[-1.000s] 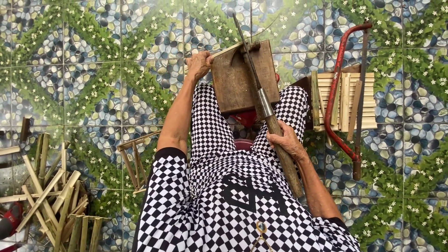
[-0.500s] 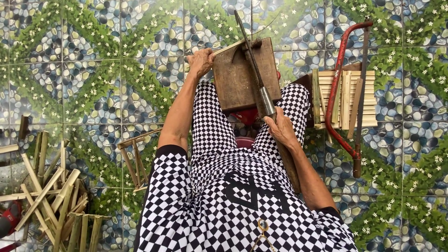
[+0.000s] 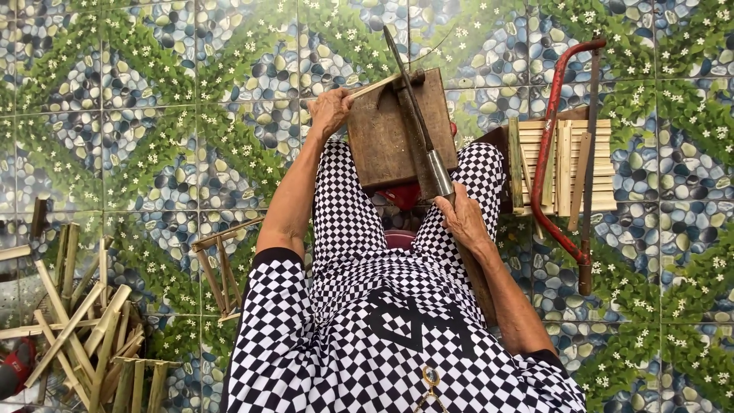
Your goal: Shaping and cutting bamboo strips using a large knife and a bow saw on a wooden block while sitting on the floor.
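Over patterned floor tiles (image 3: 153, 115), left hand (image 3: 330, 112) pinches a bamboo strip (image 3: 376, 86); right hand (image 3: 459, 218) grips a knife (image 3: 419, 130).

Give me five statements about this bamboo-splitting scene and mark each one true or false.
1. The right hand grips the handle of a long knife. True.
2. The left hand holds a thin bamboo strip at the top edge of the wooden block. True.
3. The red-framed saw is in the left hand. False: it lies on a stack of bamboo slats to the person's right, with no hand on it.
4. The floor is plain grey concrete. False: it is tiled with a pebble and flower pattern.
5. A pile of split bamboo pieces lies to the person's left. True.
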